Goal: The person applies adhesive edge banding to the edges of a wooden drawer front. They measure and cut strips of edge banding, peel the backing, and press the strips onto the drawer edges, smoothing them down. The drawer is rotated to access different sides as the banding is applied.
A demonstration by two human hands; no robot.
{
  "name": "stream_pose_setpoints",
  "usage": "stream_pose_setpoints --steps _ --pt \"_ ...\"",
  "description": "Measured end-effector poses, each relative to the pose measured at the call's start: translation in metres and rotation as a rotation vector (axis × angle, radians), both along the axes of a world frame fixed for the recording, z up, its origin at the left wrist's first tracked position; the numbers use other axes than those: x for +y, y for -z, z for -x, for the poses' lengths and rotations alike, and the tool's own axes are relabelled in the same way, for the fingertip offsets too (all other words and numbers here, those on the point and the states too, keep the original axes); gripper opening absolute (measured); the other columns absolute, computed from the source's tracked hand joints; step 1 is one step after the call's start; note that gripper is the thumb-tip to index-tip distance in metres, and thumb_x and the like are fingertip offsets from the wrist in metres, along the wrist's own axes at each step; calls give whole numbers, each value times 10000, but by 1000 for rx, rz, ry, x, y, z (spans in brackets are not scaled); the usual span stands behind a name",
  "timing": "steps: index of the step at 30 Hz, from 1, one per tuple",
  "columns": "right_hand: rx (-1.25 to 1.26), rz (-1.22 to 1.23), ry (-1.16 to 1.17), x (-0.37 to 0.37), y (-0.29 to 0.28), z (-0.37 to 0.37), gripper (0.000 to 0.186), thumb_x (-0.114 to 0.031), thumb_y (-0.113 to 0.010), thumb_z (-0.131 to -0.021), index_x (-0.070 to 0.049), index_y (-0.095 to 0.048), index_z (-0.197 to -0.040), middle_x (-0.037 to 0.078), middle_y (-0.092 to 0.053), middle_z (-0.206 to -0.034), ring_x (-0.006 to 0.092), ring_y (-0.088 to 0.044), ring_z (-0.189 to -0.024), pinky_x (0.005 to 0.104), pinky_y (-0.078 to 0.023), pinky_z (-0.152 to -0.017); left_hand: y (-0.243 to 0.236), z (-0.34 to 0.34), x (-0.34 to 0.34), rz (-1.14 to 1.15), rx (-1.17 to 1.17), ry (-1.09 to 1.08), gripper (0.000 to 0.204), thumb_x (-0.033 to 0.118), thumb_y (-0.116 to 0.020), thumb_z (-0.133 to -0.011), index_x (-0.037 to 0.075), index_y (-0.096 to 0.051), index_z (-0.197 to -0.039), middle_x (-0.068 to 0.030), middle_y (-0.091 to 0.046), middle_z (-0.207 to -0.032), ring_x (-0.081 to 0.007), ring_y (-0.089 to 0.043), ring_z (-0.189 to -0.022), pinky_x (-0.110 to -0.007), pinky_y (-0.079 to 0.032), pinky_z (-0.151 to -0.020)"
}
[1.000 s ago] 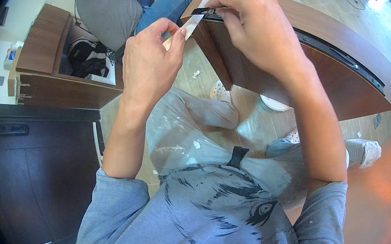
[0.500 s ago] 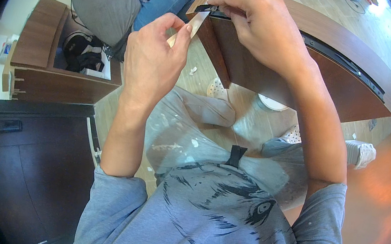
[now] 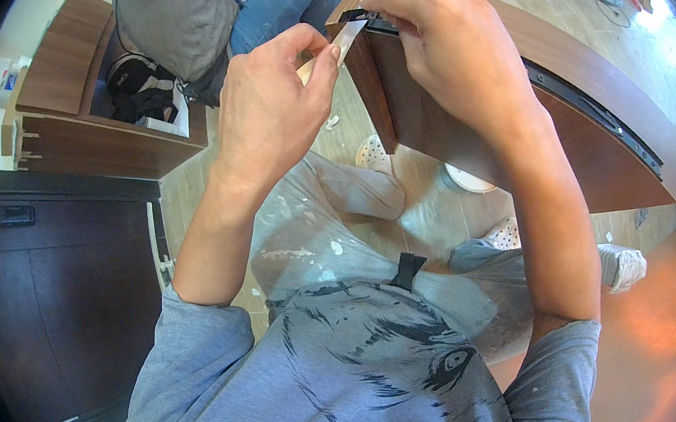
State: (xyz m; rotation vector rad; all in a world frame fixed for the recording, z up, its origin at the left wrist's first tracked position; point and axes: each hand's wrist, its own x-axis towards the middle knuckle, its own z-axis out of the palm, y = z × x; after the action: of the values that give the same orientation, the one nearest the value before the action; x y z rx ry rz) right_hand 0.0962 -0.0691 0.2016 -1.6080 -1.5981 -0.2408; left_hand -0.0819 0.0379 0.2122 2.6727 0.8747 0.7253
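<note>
Left hand [image 3: 277,101] pinched pale strip [image 3: 350,35]; right hand [image 3: 462,58], fingers bent, hold unclear, sat at wooden panel's left corner [image 3: 367,25].

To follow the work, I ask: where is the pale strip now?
In the head view, the pale strip is at upper centre, pinched by the left hand and running up beside the right hand's fingertips.
</note>
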Motion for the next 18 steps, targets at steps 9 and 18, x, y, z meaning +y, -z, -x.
stream_pose_setpoints --steps 9,18 --pt "-88 -17 45 16 15 4 294 11 -647 -858 -36 -785 -1113 170 -718 -992 395 -701 -945 469 -548 -864 0 0 2 -42 15 10 276 279 -705 -1011 10 -745 -961 -148 -695 -697 -189 -640 -618 -369 -491 -630" --pt "-13 -88 58 18 21 0 364 42 -654 -858 -80 -785 -1176 183 -738 -968 384 -705 -920 464 -555 -853 0 0 2 25 19 -1 272 272 -706 -1016 9 -746 -958 -105 -675 -674 -124 -582 -617 -338 -470 -616"
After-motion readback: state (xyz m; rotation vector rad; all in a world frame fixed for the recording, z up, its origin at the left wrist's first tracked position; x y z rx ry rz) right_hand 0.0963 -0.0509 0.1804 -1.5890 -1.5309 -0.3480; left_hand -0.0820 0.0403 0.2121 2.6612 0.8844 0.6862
